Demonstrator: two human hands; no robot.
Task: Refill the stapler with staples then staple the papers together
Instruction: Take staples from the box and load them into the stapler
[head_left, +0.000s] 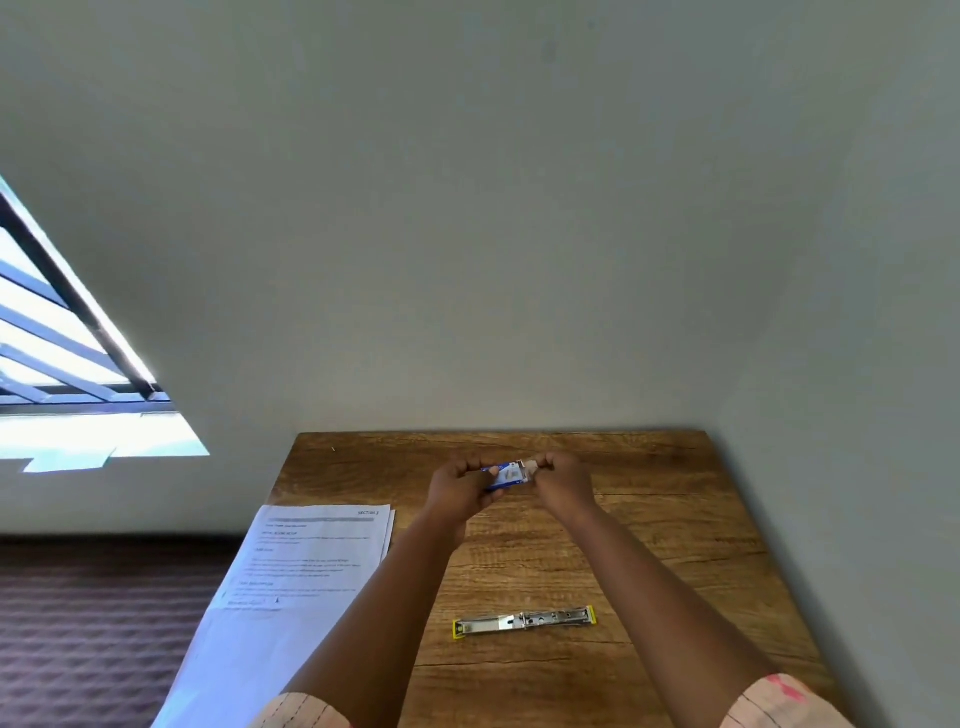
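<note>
Holding the small blue-and-white staple box (505, 477) up over the far half of the table (675, 519), I've got it pinched between both hands. My left hand (458, 486) wraps the box's left end, fingers curled tight around it, thumb underneath. My right hand (563, 480) grips the right end, fingertips closed on the pale flap there; whether the flap is open, I can't tell at this size. Nearer to me the stapler (524, 621) lies flat on the wood, swung fully open into one long metal strip with a yellow tip at each end, well apart from the box and untouched. Off to my left the papers (291, 577) sit in a loose stack, printed side up, hanging over the table's left edge, my left forearm crossing their corner. Beyond the table stands a plain wall (519, 234), and a barred window (62, 353) glares at far left.
</note>
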